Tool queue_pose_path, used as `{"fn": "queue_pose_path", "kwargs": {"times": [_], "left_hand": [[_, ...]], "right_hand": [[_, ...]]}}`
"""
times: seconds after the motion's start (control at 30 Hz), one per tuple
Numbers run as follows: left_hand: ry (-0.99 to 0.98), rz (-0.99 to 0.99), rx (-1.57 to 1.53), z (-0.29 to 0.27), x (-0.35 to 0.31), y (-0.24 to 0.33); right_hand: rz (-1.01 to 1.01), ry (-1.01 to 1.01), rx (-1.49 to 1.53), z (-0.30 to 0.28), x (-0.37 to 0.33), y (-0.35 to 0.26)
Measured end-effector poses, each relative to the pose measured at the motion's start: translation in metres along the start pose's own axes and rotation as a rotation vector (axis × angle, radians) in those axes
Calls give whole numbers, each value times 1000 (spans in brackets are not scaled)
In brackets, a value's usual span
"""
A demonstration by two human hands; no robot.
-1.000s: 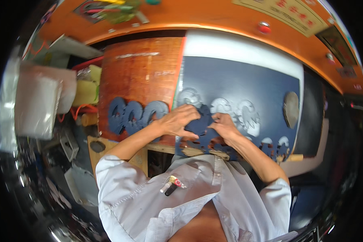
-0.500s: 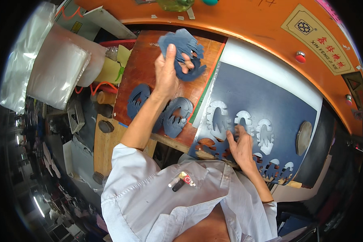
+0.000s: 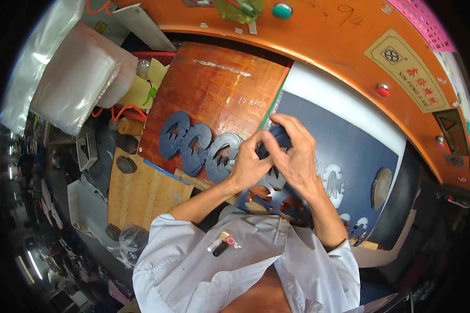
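Note:
My left hand (image 3: 253,159) and my right hand (image 3: 296,154) are together over the left edge of a dark blue sheet (image 3: 344,141). Between them they grip a small stack of dark blue cut pieces (image 3: 280,136), largely hidden by my fingers. Left of my hands, three stacks of curved, notched blue pieces, a left stack (image 3: 168,143), a middle stack (image 3: 192,161) and a right stack (image 3: 214,166), lie in a row on a reddish-brown wooden board (image 3: 209,88). A pale cut piece (image 3: 333,185) lies on the sheet beside my right forearm; holes pierce the sheet's near edge.
An orange machine beam (image 3: 324,36) with red and green buttons spans the far side. A round grey-brown block (image 3: 381,189) sits on the sheet's right. Clear plastic bags (image 3: 73,78) hang at the left, above a white basket (image 3: 87,151). A light wooden board (image 3: 141,188) lies nearer.
My left hand has come down and right from above the wooden board with its blue pieces. My right hand has lifted off the cut pieces on the sheet and joined it.

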State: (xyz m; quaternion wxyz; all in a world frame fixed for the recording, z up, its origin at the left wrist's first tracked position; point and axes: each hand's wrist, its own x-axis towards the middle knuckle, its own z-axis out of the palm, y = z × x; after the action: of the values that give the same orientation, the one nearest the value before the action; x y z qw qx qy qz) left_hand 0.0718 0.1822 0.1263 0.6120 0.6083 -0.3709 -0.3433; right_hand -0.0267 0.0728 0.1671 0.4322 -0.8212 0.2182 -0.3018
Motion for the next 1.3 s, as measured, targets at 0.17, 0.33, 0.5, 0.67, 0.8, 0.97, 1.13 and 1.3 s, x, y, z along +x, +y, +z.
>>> {"fn": "queue_pose_path", "kwargs": {"times": [0.17,0.33,0.5,0.67,0.8,0.97,1.13,1.3], "left_hand": [[43,-72,-43,4,-3,-7],[76,56,84,8,-14,-8],[51,27,66,3,-17,-14],[120,53,14,1,-18,-11],[168,-53,-290,-17,-20,-5],[349,-131,-494,-49,-28,-12],[419,-209,-487,-78,-52,-24],[280,-162,-16,-111,-82,-13]], "right_hand": [[-164,180,-65,20,-11,6],[-12,3,103,23,-16,11],[-263,-64,-136,28,-20,8],[-247,-49,43,26,-17,10],[125,-262,276,11,-6,33],[496,-559,612,40,-43,51],[585,-625,757,56,-57,50],[291,-724,378,53,-20,37]]}}
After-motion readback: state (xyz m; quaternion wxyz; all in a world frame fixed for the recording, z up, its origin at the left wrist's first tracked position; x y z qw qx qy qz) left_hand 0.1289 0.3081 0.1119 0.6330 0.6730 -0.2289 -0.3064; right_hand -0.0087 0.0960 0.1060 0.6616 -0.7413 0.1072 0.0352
